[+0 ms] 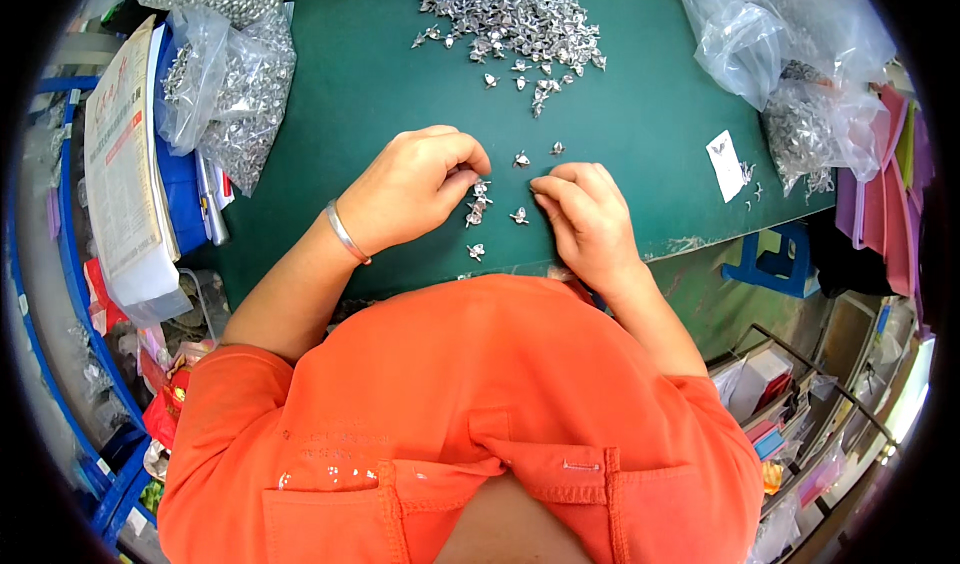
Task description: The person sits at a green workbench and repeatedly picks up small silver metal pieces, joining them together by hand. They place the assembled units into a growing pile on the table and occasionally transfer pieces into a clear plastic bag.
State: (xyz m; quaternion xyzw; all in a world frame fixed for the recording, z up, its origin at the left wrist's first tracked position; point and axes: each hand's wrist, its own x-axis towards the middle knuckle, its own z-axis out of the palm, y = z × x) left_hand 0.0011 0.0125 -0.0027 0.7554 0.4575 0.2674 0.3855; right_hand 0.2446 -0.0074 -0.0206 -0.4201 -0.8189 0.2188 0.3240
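My left hand [405,192] is closed in a pinch just above the green tabletop, its thumb and forefinger on a small silver metal piece [481,188] at the edge of a little cluster. Across from it, my right hand [592,216] has its fingertips pressed together low over the table; whatever they hold is hidden. Between the hands lie a few loose metal pieces [520,160], pale and winged in shape. One more metal piece [476,252] rests nearer to me. Farther back spreads a large heap of similar metal pieces [525,22].
At the left, clear bags of metal parts [245,94] stand beside stacked papers [125,154]. More bagged parts [800,129] and a white card [725,166] lie at the right. A blue stool [780,262] stands below the edge of the green table [370,54].
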